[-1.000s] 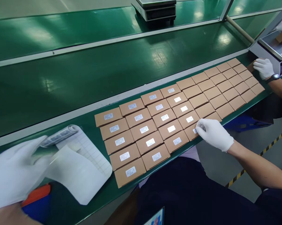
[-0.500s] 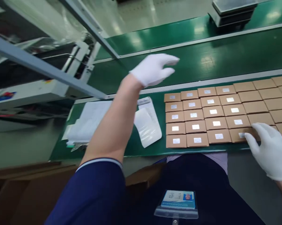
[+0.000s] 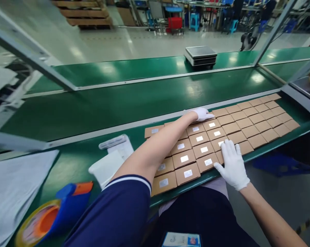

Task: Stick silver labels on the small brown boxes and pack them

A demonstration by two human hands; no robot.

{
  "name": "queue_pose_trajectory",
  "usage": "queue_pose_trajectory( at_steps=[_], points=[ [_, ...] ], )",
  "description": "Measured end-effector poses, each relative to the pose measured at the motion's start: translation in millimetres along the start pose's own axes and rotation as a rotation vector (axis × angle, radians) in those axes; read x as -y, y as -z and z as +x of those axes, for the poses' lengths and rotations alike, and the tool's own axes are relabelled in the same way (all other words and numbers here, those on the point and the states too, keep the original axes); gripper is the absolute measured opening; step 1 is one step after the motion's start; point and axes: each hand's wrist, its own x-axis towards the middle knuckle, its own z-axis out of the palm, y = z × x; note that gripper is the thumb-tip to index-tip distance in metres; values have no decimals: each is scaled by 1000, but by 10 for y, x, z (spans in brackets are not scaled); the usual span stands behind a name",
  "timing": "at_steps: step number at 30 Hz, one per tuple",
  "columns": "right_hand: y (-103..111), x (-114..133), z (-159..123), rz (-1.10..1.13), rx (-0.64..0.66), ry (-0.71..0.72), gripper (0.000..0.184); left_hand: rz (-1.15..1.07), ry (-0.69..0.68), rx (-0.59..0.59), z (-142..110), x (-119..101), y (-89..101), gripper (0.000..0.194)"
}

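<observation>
Rows of small flat brown cardboard boxes lie side by side along the green bench. Boxes towards the left, such as the front labelled box point(image 3: 180, 176), carry white labels; plain boxes point(image 3: 257, 141) without labels fill the right part. My left hand point(image 3: 201, 114), white-gloved, reaches across to the back row, its fingers stretched out at a box there; my forearm hides several boxes. My right hand point(image 3: 233, 166), also gloved, rests at the front row with fingers spread over the boxes just right of the labelled ones. Neither hand visibly grips a box.
White sheets point(image 3: 105, 169) lie left of the boxes. Nearer me are a blue tape dispenser point(image 3: 73, 206) and white papers point(image 3: 18, 192). Across the green belt point(image 3: 134, 97) stands a scale point(image 3: 201, 52); another scale point(image 3: 300, 97) sits at the right end. Metal posts point(image 3: 274, 32) rise from the bench.
My view has swung up and to the right. My left hand has moved from above the belt to the back row of boxes. My right hand stays at the front row, now with fingers spread.
</observation>
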Motion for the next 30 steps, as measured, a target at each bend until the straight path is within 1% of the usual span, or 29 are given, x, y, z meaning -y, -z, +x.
queue_pose_trajectory(
  at_steps=[2, 3, 5, 8, 11, 14, 17, 21, 23, 26, 28, 30],
  points=[
    [-14, 58, -1, 7, -19, -17, 97, -94, 103, -104, 59, 74, -82, 76],
    [-24, 96, -4, 14, -27, -22, 100, -131, 139, -127, 63, 111, -111, 72],
    [-43, 188, -10, 31, -30, -28, 105, -199, 182, -148, 21, 180, -158, 68],
    [-59, 345, -13, 72, -8, -20, 109, -278, 225, -169, -127, 278, -217, 64],
    [-61, 466, -7, 116, 10, -30, 101, -339, 263, -189, -288, 365, -275, 61],
    [-66, 503, 11, 137, -27, -104, 93, -377, 296, -201, -368, 413, -317, 65],
    [-62, 482, 45, 144, -36, -181, 87, -397, 306, -219, -351, 405, -335, 67],
    [14, 478, 155, 134, 13, -339, 78, -415, 296, -239, -294, 361, -322, 65],
    [71, 504, 243, 131, 48, -438, 81, -420, 299, -236, -290, 350, -308, 65],
    [130, 542, 374, 114, 100, -557, 90, -411, 315, -221, -303, 334, -288, 68],
    [143, 538, 434, 116, 106, -589, 91, -397, 321, -221, -315, 303, -268, 67],
    [150, 501, 470, 131, 59, -583, 87, -383, 326, -245, -344, 239, -214, 64]
  ],
)
